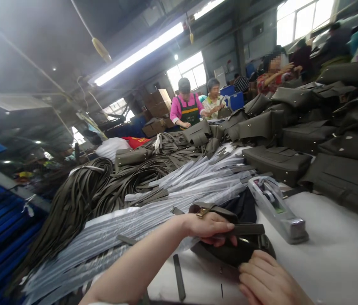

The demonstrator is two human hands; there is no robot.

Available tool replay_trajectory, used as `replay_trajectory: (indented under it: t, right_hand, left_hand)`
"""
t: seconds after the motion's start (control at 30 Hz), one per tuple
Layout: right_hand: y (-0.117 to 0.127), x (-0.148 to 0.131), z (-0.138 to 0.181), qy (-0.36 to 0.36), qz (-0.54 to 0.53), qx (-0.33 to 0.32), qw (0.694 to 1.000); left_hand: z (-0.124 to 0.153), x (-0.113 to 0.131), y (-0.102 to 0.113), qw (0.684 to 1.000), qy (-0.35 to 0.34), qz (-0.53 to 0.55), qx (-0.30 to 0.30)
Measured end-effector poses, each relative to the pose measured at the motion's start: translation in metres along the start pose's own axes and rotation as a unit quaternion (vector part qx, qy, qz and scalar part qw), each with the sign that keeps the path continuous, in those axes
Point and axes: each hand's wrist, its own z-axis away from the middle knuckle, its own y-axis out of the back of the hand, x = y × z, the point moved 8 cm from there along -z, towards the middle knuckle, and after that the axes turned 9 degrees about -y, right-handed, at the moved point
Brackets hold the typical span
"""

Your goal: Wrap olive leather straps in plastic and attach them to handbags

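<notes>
A dark olive handbag (229,252) with a shiny zipper lies on the white table surface in front of me. My left hand (209,226) reaches across from the lower left, its fingers closed round a flat olive strap (249,230) along the bag's top. A gold-coloured buckle (202,212) shows beside that wrist. At the bag's near right edge is my right hand (263,277), with curled fingers gripping the bag; its fingertips are partly hidden. A loose short strap piece (179,277) lies on the table below the left hand.
A grey tape dispenser (279,212) stands right of the bag. Plastic-wrapped straps (112,239) spread to the left, with bundled dark straps (71,203) beyond. Finished-looking olive bags (277,163) are piled at the right. Co-workers, one in a pink sleeve (175,111), are across the table.
</notes>
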Motion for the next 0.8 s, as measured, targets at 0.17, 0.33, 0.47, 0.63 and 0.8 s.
replay_trajectory:
  t: [0.17,0.33,0.47,0.63,0.8]
  right_hand:
    - [-0.011,-0.010,0.000,0.025,-0.037,-0.032,0.999]
    - [-0.014,-0.010,-0.002,0.017,-0.042,-0.064,0.997]
    - [-0.014,-0.011,0.001,0.023,-0.031,-0.075,0.996]
    - [-0.018,-0.015,0.006,0.028,-0.029,-0.079,0.996]
    - [-0.019,-0.017,0.007,0.025,-0.014,-0.068,0.997]
  left_hand:
    - [-0.017,-0.005,-0.005,0.999,0.000,0.023,-0.035]
    - [-0.038,-0.025,-0.017,0.999,0.017,0.044,-0.026]
    - [-0.043,-0.025,-0.025,0.998,0.031,0.058,-0.025]
    - [-0.048,-0.010,-0.028,0.998,0.045,0.045,0.000]
    - [-0.048,0.003,-0.015,0.995,0.043,-0.044,0.085]
